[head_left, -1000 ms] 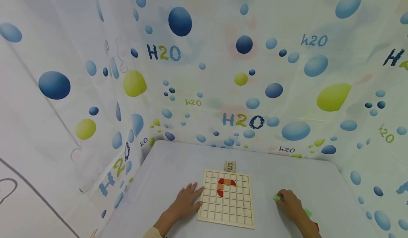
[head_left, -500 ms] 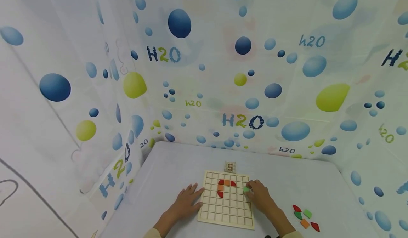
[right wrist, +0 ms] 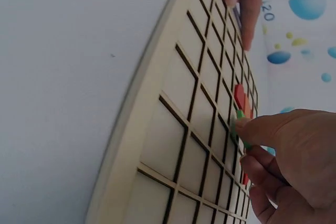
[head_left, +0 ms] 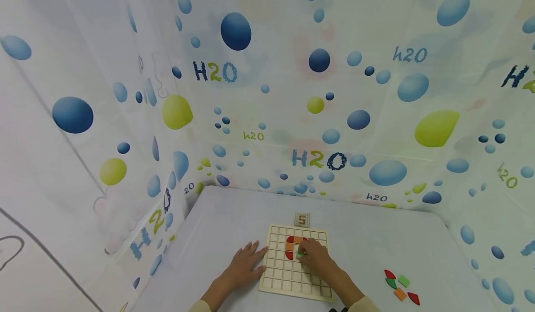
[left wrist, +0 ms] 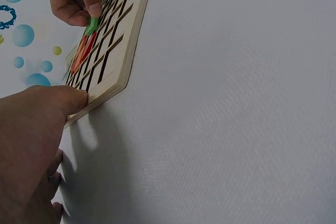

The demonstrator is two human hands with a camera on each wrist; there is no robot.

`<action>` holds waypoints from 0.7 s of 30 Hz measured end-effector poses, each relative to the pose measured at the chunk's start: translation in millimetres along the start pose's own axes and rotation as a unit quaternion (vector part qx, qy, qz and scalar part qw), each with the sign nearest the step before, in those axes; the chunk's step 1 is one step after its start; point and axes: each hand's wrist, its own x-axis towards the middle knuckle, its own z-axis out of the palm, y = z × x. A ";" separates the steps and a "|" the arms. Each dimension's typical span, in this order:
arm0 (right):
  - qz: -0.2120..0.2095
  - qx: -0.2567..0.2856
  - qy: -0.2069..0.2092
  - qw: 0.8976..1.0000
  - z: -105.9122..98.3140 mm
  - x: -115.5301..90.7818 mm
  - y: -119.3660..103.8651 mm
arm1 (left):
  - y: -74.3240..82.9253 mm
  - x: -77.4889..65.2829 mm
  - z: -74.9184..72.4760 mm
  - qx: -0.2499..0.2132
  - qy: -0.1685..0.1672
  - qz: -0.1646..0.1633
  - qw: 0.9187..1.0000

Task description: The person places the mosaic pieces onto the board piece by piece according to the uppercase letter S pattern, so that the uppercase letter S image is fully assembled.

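My right hand (head_left: 316, 257) pinches a small light green tile (right wrist: 240, 114) between thumb and fingers, just over the wooden grid board (head_left: 277, 284). The tile is beside a red rounded piece (head_left: 289, 255) set in a square of the board. Above that lie an orange square tile (head_left: 289, 246) and another red piece (head_left: 290, 239), then a further orange tile (head_left: 297, 240); the red piece right of it is mostly hidden by my right hand. My left hand (head_left: 244, 264) lies with spread fingers at the board's left edge, its thumb (left wrist: 73, 99) touching the frame.
A small card (head_left: 302, 219) with a brown figure on a grid lies behind the board. On the right of the white table (head_left: 376, 237) are loose pieces: a red one (head_left: 389, 274), a dark green one (head_left: 390, 282), a light green square (head_left: 403, 281), an orange square (head_left: 400, 294) and another red one (head_left: 413, 298).
My right hand has carried the light green tile leftward from the loose pieces, past the board's right edge, to the squares beside the red and orange pieces. The left hand stays put.
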 end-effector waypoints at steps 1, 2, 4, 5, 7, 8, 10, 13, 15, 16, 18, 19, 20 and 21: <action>-0.004 -0.006 -0.003 1.000 1.1 0.0 -0.7 | -0.3 0.4 0.0 -0.002 -0.001 0.000 1.000; -0.009 -0.014 -0.004 1.000 1.8 0.0 -1.3 | -0.6 0.8 0.2 -0.002 -0.001 0.000 1.000; -0.013 -0.024 -0.007 1.000 2.8 -0.1 -1.9 | -1.6 1.5 0.7 -0.001 -0.002 0.000 1.000; -0.016 -0.025 -0.008 1.000 3.1 0.0 -1.8 | -2.0 1.8 1.0 -0.001 -0.001 0.001 1.000; -0.018 -0.026 -0.009 0.999 3.1 -0.1 -1.4 | -2.8 2.4 2.0 -0.001 -0.001 -0.001 1.000; -0.020 -0.025 -0.009 0.999 3.1 -0.3 -0.9 | -2.9 2.7 2.7 -0.001 -0.002 -0.003 1.000; -0.030 -0.022 -0.009 0.999 3.2 -0.7 -0.2 | -3.4 2.9 4.0 -0.001 -0.002 -0.006 1.000; -0.052 -0.014 -0.006 0.999 3.9 -0.9 0.6 | -3.6 2.5 4.8 -0.001 -0.001 -0.007 1.000; -0.066 -0.009 -0.006 0.998 5.0 -0.9 1.3 | -3.5 2.4 5.1 0.000 -0.001 -0.006 1.000; -0.068 -0.007 -0.006 0.998 5.7 -0.9 1.6 | -3.6 2.5 5.4 0.001 -0.001 -0.005 1.000; -0.075 -0.006 -0.003 0.997 6.8 -0.7 2.6 | -3.6 2.6 5.1 0.005 0.000 -0.002 1.000; -0.076 -0.006 -0.001 0.997 7.6 -0.5 3.0 | -3.6 2.7 5.0 0.007 0.000 -0.002 1.000; -0.076 -0.007 0.002 0.997 8.2 -0.3 3.2 | -3.4 2.6 4.8 0.007 0.001 -0.002 1.000; -0.075 -0.010 0.005 0.997 8.7 -0.2 3.3 | -2.9 2.3 4.2 0.006 0.002 -0.002 1.000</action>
